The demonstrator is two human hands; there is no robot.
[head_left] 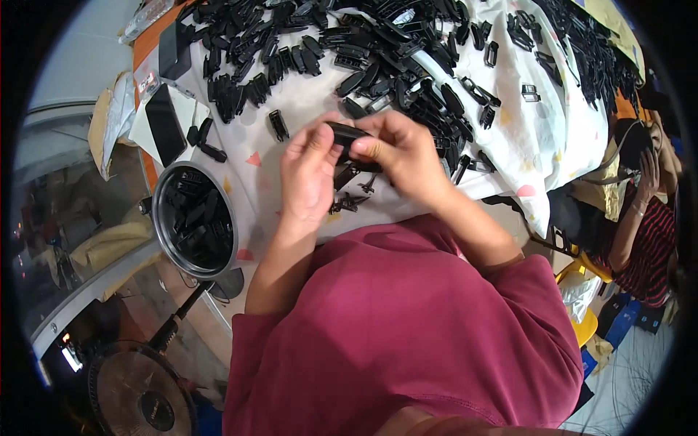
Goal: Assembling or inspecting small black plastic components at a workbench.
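Note:
Both my hands meet above the near part of the cloth-covered table. A glossy black oblong plastic piece sits between their fingertips. My left hand pinches its left end, thumb upright against it. My right hand grips the other end, with the thumb pressed on top; its lower fingers are partly hidden. Below the hands lie several small dark parts on the cloth. A single black open-framed piece rests just left of my left hand. Beyond my fingers spreads a large heap of similar black pieces.
Left of my forearm, a round metal bowl holds many black pieces. A dark phone lies on a white box behind it. A fan stands at lower left. At far right another person sits by the table, a hand raised.

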